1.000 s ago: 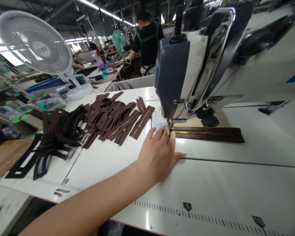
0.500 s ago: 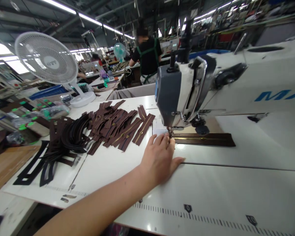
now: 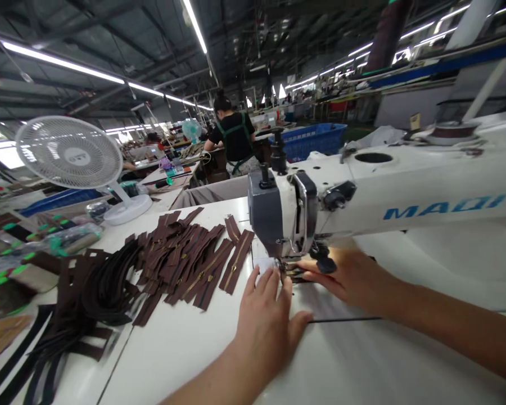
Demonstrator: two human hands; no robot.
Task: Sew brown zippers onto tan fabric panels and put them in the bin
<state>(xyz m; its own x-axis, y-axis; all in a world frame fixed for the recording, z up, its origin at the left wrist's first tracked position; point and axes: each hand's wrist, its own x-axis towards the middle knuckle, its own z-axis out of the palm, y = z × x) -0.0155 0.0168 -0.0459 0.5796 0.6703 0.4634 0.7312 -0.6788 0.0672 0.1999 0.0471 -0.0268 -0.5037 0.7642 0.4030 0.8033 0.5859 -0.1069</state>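
A brown zipper point(image 3: 294, 272) with brass teeth lies by the presser foot of the sewing machine point(image 3: 265, 216). My left hand point(image 3: 265, 315) rests palm down on the table just left of the foot, fingers stretched out and thumb apart. The fingertips are close to the foot; whether they touch the zipper's end I cannot tell. From the right, under the machine arm, my right hand point(image 3: 352, 275) grips the zipper between thumb and fingers. It covers most of the zipper's length. Left of the machine, short brown zippers point(image 3: 185, 259) are heaped on the white tabletop point(image 3: 185, 343).
Curved black and brown strips point(image 3: 109, 287) lie at the left, with thread cones point(image 3: 34, 275) beyond. A white fan point(image 3: 71, 154) stands behind the heap. Farther back are a blue crate point(image 3: 310, 142) and a person point(image 3: 236, 138) at another table.
My right hand has come into view and taken hold of the zipper right of the foot. My left hand stays by the foot. The camera view has shifted, with more ceiling showing.
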